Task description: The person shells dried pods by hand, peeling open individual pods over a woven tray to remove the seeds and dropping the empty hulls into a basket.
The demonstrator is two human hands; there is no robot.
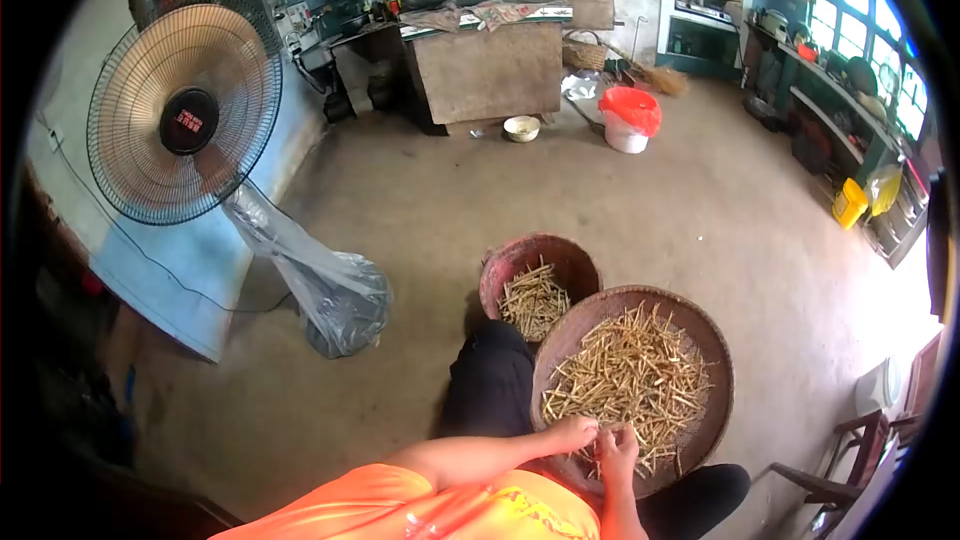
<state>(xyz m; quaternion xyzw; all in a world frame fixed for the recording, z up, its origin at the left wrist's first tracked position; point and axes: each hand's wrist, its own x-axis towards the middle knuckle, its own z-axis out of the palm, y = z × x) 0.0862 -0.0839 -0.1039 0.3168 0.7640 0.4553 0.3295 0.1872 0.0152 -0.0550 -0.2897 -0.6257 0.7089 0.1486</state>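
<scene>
Head view, and both bare hands are working close together over the near part of a round tray (703, 325), which sits between two dark-clad knees. Left hand (573, 434) comes in along an orange sleeve, fingers curled and fingertips bunched; right hand (618, 450) is right beside it, thumb and fingers drawn together in a pinching shape. What either one grips is too small to make out, so I can't tell whether anything is between the fingers. Below them, dry, stick-like pieces (630, 370) lie heaped across the tray, pale brown and pointing every which way, thickest in the middle. Just beyond, off the left knee, a reddish tub (577, 265) stands close against the tray, with more of those sticks (534, 300) piled inside. Over on the left, a big fan (188, 121) faces the room, clear plastic (345, 300) wrapped around its stand and base. Farther back, a bowl (521, 128) sits on the floor before a counter (490, 75), and to its right there's a white bucket (627, 140) with a red bag (631, 110) over its top. Far right, a yellow container (850, 203) leans by the shelves (828, 118), beneath a bright window (852, 0).
</scene>
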